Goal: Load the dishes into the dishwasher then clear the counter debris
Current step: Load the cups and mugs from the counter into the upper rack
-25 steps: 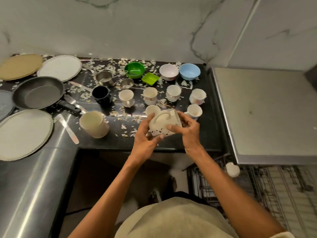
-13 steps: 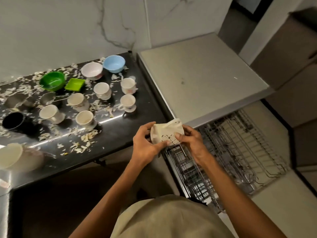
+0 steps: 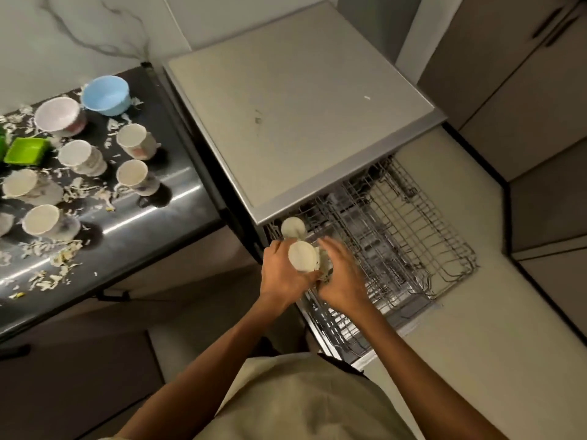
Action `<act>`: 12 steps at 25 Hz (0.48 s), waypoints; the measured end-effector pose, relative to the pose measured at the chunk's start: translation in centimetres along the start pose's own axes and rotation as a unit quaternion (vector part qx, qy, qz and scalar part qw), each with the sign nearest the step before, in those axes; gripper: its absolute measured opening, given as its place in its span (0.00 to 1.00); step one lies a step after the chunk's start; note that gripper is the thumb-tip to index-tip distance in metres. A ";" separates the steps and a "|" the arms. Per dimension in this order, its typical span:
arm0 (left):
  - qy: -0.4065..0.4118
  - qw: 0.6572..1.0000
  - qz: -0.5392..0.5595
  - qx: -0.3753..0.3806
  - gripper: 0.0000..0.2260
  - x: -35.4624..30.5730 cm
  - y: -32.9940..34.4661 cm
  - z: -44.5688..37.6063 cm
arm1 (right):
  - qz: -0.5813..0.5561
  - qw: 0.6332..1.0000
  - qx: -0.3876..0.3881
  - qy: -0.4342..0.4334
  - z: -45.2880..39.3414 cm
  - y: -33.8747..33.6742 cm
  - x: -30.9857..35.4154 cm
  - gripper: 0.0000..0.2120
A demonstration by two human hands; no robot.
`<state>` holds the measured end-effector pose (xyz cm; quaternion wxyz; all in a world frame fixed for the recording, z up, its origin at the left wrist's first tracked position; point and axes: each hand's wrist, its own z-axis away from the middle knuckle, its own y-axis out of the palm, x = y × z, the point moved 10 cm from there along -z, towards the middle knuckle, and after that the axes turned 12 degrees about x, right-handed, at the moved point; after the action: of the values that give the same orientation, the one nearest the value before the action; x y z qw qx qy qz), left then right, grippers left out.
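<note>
Two hands meet around one cream cup (image 3: 303, 256), held with its mouth turned up toward the camera, over the near-left corner of the pulled-out dishwasher rack (image 3: 409, 249). The left hand (image 3: 281, 274) curls its fingers and thumb round the cup's left side and underside. The right hand (image 3: 344, 276) lies against the cup's right side with its fingers fairly straight and close together; motion blur hides whether they grip or only steady it.

Just beyond the held cup, at the rack's left edge under the lip of the dishwasher top (image 3: 295, 100), a second cream cup (image 3: 293, 227) sits in the wire rack. The rest of the rack, reaching right of the hands, shows bare wire tines.

Left of the rack lies the dark counter (image 3: 165, 204), scattered with pale debris flakes (image 3: 63, 255). Five more cups stand on it, the nearest to the rack being a patterned cup (image 3: 135, 174) with another cup (image 3: 135, 139) behind it. Farther back, left of the dishwasher top, stand a light blue bowl (image 3: 106, 95) and a white bowl (image 3: 58, 115). A green square dish (image 3: 27, 150) sits at the counter's far left, well apart from the rack.
</note>
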<state>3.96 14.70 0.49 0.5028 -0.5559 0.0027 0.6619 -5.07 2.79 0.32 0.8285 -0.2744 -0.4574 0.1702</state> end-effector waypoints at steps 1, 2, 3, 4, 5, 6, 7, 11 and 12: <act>0.002 1.000 -0.015 0.011 0.38 -0.5 1.2 -0.3 | 0.039 0.999 0.003 -0.013 -0.1 0.2 -0.5 0.45; 0.005 0.999 -0.031 0.024 0.37 -0.7 2.5 -0.6 | 0.070 0.997 0.001 -0.027 -0.2 0.3 -0.9 0.45; 0.003 0.998 -0.046 0.037 0.36 -1.0 3.6 -0.8 | 0.093 0.995 0.001 -0.029 -0.4 0.4 -1.4 0.46; -0.001 0.997 -0.058 0.046 0.36 -1.1 4.6 -1.1 | 0.116 0.993 0.003 -0.031 -0.6 0.5 -1.9 0.46; -0.006 0.996 -0.070 0.052 0.35 -1.1 5.5 -1.4 | 0.133 0.991 0.011 -0.030 -0.9 0.7 -2.3 0.47; -0.010 0.995 -0.078 0.055 0.34 -1.0 6.3 -1.6 | 0.145 0.989 0.017 -0.033 -1.2 0.8 -2.7 0.47; -0.015 0.995 -0.082 0.060 0.34 -1.0 6.9 -1.8 | 0.157 0.987 0.018 -0.039 -1.6 0.9 -3.1 0.48; -0.023 0.993 -0.096 0.067 0.32 -0.5 7.7 -3.5 | 0.169 0.985 0.026 -0.036 -4.2 1.9 -5.0 0.49; -0.022 0.992 -0.096 0.074 0.32 0.0 8.0 -4.1 | 0.168 0.985 0.027 -0.036 -5.0 2.3 -5.5 0.49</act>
<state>1.58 8.42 -5.52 0.6034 -0.5002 -0.0127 0.6209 -3.79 0.17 -6.86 0.7785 -0.3185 -0.4293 0.3290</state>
